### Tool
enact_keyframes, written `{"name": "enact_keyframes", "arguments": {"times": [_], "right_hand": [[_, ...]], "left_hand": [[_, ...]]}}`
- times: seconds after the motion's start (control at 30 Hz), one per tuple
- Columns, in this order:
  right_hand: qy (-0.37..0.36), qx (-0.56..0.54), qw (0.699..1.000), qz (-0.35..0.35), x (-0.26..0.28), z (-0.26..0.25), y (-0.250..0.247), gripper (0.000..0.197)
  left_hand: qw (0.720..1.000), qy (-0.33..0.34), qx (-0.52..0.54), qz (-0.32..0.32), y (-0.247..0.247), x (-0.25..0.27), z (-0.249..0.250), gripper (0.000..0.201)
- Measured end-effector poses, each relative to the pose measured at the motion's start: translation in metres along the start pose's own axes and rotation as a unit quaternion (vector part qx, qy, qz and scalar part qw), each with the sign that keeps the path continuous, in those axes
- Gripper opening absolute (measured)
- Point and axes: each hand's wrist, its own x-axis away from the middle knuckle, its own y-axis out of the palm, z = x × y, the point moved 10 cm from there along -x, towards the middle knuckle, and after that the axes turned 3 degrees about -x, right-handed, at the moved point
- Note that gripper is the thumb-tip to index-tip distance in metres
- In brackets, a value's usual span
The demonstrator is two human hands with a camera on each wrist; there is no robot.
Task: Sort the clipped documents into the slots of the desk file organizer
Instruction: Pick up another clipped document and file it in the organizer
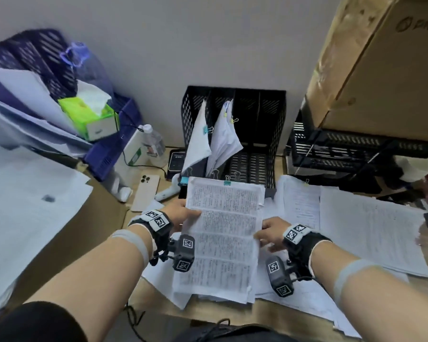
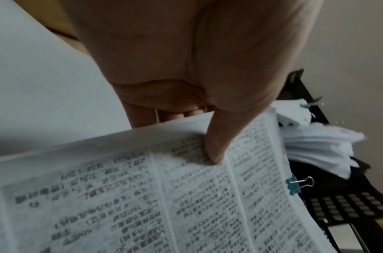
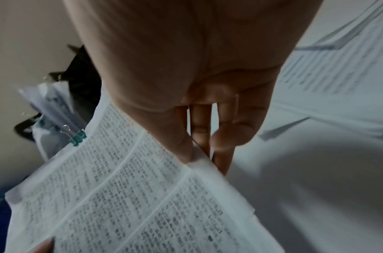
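Note:
I hold a clipped document [image 1: 223,233] of densely printed pages above the desk, just in front of the black file organizer [image 1: 272,124]. A teal binder clip [image 1: 227,182] grips its far top edge, seen also as the clip [image 2: 293,185] and the clip [image 3: 78,137]. My left hand [image 1: 183,213] pinches the left edge, thumb [image 2: 214,147] on top of the page. My right hand [image 1: 269,233] pinches the right edge, thumb [image 3: 181,147] on top and fingers beneath. Two clipped bundles [image 1: 220,139] stand in the organizer's left slots; the right slots look bare.
Loose printed sheets [image 1: 366,223] cover the desk to the right and under my hands. A phone [image 1: 146,191], a bottle [image 1: 153,141] and a blue tray [image 1: 114,144] with a green tissue box [image 1: 92,117] sit left. A cardboard box [image 1: 381,65] on black trays [image 1: 344,149] stands right.

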Motion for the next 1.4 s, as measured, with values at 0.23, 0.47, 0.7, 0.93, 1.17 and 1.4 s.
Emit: {"name": "enact_keyframes", "arguments": {"times": [0.23,0.47,0.7,0.93,1.17,1.4], "right_hand": [[-0.049,0.101,0.994,-0.015,-0.001,-0.06,0.057,0.016],[-0.076,0.052,0.995,0.044,-0.003,-0.089,0.067,0.013],[-0.211,0.011,0.946,0.244,0.038,-0.17,0.033,0.06],[-0.323,0.068,0.922,0.201,0.09,-0.264,0.062,0.136],[-0.321,0.066,0.896,0.3,0.126,-0.276,0.016,0.081],[-0.318,-0.007,0.894,0.314,0.138,-0.251,-0.027,0.077]], "left_hand": [[0.998,0.002,0.029,0.054,-0.069,0.015,-0.03,0.019],[0.995,0.039,0.077,0.039,-0.093,0.015,-0.018,0.013],[0.958,0.211,0.183,0.067,-0.108,0.034,0.073,0.011],[0.908,0.374,0.187,0.026,-0.1,0.086,0.172,0.022],[0.902,0.39,0.134,-0.129,-0.061,0.097,0.195,0.035],[0.942,0.312,-0.106,0.072,-0.069,-0.002,0.148,0.039]]}}
